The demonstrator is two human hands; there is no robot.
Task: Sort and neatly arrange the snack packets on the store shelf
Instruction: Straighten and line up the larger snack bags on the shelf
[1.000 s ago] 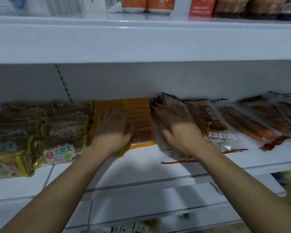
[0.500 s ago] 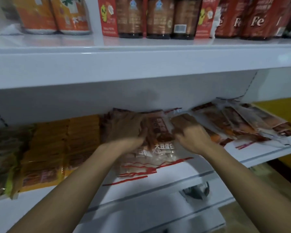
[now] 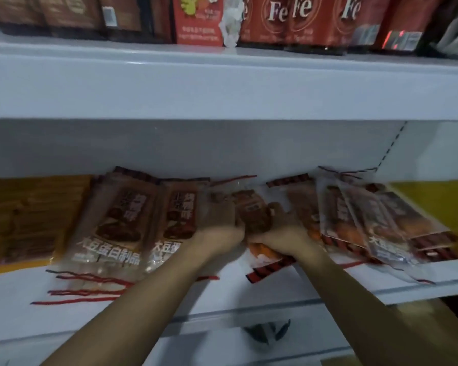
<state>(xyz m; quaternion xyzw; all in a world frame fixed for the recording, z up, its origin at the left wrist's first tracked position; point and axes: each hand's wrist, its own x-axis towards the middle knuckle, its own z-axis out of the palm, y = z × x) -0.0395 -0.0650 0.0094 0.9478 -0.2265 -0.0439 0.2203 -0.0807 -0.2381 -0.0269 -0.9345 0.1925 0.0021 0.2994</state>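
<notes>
White store shelf [image 3: 249,291]: from the left we see yellow packets [image 3: 29,220], two brown stacks [image 3: 122,220], then the left hand [image 3: 220,223] and right hand [image 3: 283,231] — fingers curled, together gripping a snack packet [image 3: 254,215] mid-shelf. Light, limp, slippery film — we would hold its edges. Forearms reach forward, converging.

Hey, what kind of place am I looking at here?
Most likely a shop aisle. White metal shelving runs in tiers, the upper one lined with red cartons. Below, many identical brown snack packets lie side by side, and both hands, left hand and right hand, grip one packet.
</notes>
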